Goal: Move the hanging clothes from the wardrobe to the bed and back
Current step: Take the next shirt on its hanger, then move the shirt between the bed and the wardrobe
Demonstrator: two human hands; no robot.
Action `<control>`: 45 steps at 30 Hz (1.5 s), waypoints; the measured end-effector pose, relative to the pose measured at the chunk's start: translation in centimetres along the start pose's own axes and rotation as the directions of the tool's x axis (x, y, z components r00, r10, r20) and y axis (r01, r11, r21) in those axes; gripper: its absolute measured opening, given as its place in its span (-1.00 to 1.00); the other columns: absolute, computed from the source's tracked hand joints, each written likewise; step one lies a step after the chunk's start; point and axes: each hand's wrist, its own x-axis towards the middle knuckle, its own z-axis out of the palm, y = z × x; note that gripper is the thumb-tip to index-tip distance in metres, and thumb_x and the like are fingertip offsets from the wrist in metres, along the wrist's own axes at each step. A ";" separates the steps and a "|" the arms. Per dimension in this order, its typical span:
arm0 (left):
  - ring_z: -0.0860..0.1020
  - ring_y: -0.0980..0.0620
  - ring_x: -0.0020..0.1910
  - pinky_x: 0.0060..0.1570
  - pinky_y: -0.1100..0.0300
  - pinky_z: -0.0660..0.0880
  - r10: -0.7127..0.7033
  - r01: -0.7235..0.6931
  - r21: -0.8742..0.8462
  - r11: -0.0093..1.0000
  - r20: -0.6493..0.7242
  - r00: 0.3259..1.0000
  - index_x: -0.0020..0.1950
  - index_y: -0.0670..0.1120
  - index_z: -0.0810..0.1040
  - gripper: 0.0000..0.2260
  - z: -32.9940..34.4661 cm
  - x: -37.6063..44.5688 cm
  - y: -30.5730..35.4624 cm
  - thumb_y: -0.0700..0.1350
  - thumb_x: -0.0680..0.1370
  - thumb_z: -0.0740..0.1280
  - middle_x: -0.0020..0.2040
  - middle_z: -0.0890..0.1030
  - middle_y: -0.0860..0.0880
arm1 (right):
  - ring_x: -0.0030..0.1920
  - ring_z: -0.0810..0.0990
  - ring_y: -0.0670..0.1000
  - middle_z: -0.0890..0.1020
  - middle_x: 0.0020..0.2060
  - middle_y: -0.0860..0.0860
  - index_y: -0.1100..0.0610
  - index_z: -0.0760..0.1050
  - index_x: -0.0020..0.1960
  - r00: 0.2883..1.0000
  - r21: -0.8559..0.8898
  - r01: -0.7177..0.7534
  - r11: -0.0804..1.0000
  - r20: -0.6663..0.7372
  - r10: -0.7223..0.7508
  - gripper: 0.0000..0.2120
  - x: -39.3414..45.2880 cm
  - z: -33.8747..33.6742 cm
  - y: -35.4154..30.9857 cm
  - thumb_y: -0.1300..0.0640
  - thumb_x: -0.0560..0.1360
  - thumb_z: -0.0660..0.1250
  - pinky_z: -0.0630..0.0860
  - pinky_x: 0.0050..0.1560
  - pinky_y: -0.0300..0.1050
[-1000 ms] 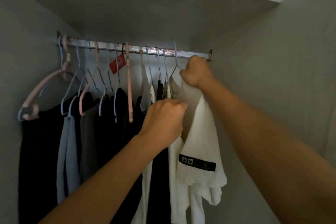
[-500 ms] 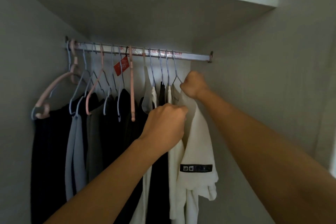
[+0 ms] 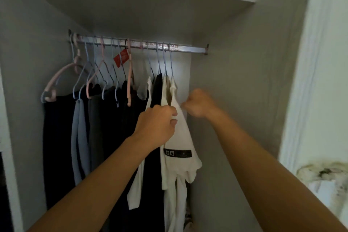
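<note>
Two hands are raised inside the wardrobe, both at the right end of the rail [image 3: 188, 49]. My left hand [image 3: 157, 126] is curled round a fold of the white T-shirt [image 3: 180, 137], at its shoulder. My right hand [image 3: 197, 104] is clenched just beside the shirt's right edge; whether it pinches cloth, I cannot tell. The shirt hangs from the rightmost hanger [image 3: 171, 62], its long axis vertical, hook on the rail directly above my left hand. Lifting off calls for an upward reach; both hands are about equally near the hook.

Count, as far as visible: roughly a dozen hangers, three pink, the rest pale blue. Three white garments hang at the right and one black [image 3: 157, 90] between them; dark and grey-blue garments [image 3: 79, 137] hang left. One red tag [image 3: 122, 59].
</note>
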 end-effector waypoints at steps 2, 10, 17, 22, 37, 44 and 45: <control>0.57 -0.08 0.12 0.00 0.10 0.50 -0.018 0.018 0.008 1.000 0.041 0.999 0.30 0.08 0.55 -0.73 0.1 -1.1 0.3 0.03 0.61 0.28 0.17 0.62 -0.02 | -0.43 0.45 0.01 0.49 -0.43 0.05 0.21 0.45 -0.34 0.998 -0.043 0.016 0.999 0.066 -0.013 -0.78 -2.8 0.1 0.8 0.17 0.45 0.34 0.37 -0.42 -0.17; 0.58 0.02 0.08 0.05 0.11 0.53 -0.022 0.052 -0.143 0.988 0.204 0.979 0.30 0.10 0.55 -0.67 0.4 -5.7 1.5 0.11 0.55 0.38 0.16 0.62 0.02 | -0.19 0.62 0.08 0.66 -0.21 0.10 0.21 0.62 -0.11 0.980 -0.110 0.049 0.993 0.198 -0.026 -0.73 -13.0 0.0 3.4 -0.01 0.42 0.37 0.59 -0.18 -0.04; 0.55 0.14 0.10 0.17 0.10 0.52 0.151 0.023 -0.383 0.924 0.419 0.895 0.30 0.12 0.55 -0.60 2.4 -10.8 3.1 0.13 0.49 0.45 0.19 0.59 0.07 | -0.01 0.61 0.01 0.64 0.05 0.01 0.11 0.59 0.13 0.953 -0.158 -0.025 0.987 0.295 0.071 -0.66 -22.5 1.4 4.8 -0.11 0.49 0.37 0.58 0.05 -0.06; 0.54 0.09 0.15 0.17 0.09 0.49 0.267 -0.062 -0.388 0.920 0.501 0.823 0.33 0.13 0.53 -0.57 3.0 -14.3 3.4 0.16 0.48 0.45 0.22 0.59 0.05 | 0.13 0.54 -0.02 0.55 0.21 -0.07 -0.07 0.47 0.32 0.948 -0.202 -0.171 0.964 0.232 0.217 -0.57 -29.0 2.0 4.4 -0.17 0.49 0.35 0.48 0.10 -0.13; 0.56 0.00 0.22 0.16 0.12 0.48 0.610 -0.280 -0.556 0.783 0.596 0.522 0.41 0.13 0.44 -0.47 4.3 -29.2 12.1 0.21 0.47 0.42 0.30 0.57 0.04 | 0.01 0.60 -0.02 0.62 0.11 -0.03 0.01 0.50 0.27 0.675 -0.307 -0.697 0.648 0.021 0.737 -0.66 -53.4 2.3 0.3 -0.05 0.52 0.36 0.53 0.00 -0.16; 0.55 0.01 0.22 0.12 0.14 0.44 0.824 -0.388 -0.728 0.564 0.468 0.320 0.41 0.14 0.43 -0.49 1.8 -37.8 23.7 0.17 0.49 0.42 0.30 0.57 0.07 | 0.15 0.55 0.00 0.58 0.21 -0.06 -0.04 0.45 0.32 0.464 -0.306 -0.857 0.414 -0.112 0.879 -0.59 -66.6 -1.7 -1.7 -0.06 0.51 0.39 0.39 0.00 -0.17; 0.55 0.01 0.23 0.14 0.13 0.45 0.847 -0.398 -0.748 0.531 0.446 0.291 0.41 0.14 0.43 -0.49 1.1 -39.1 25.5 0.17 0.49 0.43 0.30 0.57 0.07 | 0.17 0.54 0.00 0.57 0.22 -0.06 -0.05 0.44 0.33 0.435 -0.301 -0.874 0.381 -0.135 0.890 -0.59 -68.7 -2.3 -2.1 -0.06 0.51 0.39 0.41 0.02 -0.16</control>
